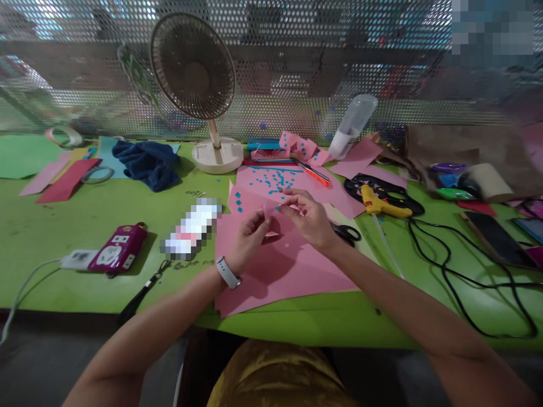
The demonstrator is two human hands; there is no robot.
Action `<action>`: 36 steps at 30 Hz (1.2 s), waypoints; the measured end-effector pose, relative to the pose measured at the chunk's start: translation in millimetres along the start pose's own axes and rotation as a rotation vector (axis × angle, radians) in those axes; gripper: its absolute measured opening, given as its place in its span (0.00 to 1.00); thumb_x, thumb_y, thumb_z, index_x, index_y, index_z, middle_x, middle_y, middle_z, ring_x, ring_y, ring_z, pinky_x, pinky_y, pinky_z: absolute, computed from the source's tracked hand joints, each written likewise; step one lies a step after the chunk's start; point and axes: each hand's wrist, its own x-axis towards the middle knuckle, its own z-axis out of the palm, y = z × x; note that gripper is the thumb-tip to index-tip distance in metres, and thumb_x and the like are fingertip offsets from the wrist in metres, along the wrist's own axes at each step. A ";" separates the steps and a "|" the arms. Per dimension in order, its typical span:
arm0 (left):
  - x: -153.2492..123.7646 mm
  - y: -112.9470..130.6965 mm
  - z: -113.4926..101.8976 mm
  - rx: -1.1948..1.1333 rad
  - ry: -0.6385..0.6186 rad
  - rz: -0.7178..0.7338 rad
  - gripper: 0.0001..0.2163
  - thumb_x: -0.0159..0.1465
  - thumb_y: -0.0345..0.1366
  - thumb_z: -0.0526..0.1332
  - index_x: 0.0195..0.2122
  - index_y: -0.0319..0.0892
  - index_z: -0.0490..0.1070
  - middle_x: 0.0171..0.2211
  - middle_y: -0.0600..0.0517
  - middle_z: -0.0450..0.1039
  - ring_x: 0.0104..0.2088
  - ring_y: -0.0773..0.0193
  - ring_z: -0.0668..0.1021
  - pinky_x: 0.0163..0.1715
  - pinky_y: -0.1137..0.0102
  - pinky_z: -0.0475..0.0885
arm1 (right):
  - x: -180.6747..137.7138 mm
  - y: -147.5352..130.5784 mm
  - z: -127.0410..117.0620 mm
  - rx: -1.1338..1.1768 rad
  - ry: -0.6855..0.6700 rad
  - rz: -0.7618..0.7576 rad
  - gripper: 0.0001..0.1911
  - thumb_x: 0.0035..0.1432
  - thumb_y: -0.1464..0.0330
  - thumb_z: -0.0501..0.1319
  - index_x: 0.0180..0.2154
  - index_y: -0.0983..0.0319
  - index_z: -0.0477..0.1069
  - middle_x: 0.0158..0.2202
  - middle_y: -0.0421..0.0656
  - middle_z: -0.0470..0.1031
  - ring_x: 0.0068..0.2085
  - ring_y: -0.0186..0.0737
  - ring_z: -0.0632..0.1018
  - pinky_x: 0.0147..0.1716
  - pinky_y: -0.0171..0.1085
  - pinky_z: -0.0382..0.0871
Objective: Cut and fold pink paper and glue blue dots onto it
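My left hand (251,237), with a white-banded watch at the wrist, is closed on a piece of pink paper (268,211). The thumb and index finger of my right hand (311,221) are pinched together at the paper's edge, with a small blue paper piece (278,208) at their tips. Just beyond, pink paper (250,199) carries a column of blue diamonds (238,202). Many tiny blue pieces (278,180) lie scattered on a pink sheet behind. Larger pink sheets (254,288) lie under both hands. Black-handled scissors (348,233) rest beside my right wrist, partly covered.
A fan (216,155), a bottle (352,127) and an orange cutter (316,175) stand or lie at the back. To the right are a yellow glue gun (384,204), a black cable (445,265) and a phone (500,240). A purple power socket (119,249) sits left.
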 end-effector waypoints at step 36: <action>-0.3 -1.6 4.7 -0.376 0.137 -0.109 0.12 0.50 0.36 0.73 0.34 0.44 0.74 0.33 0.57 0.77 0.33 0.69 0.79 0.47 0.65 0.74 | -16.6 5.3 33.4 0.066 0.170 -0.003 0.07 0.59 0.62 0.61 0.35 0.59 0.71 0.52 0.48 0.72 0.56 0.43 0.71 0.58 0.46 0.62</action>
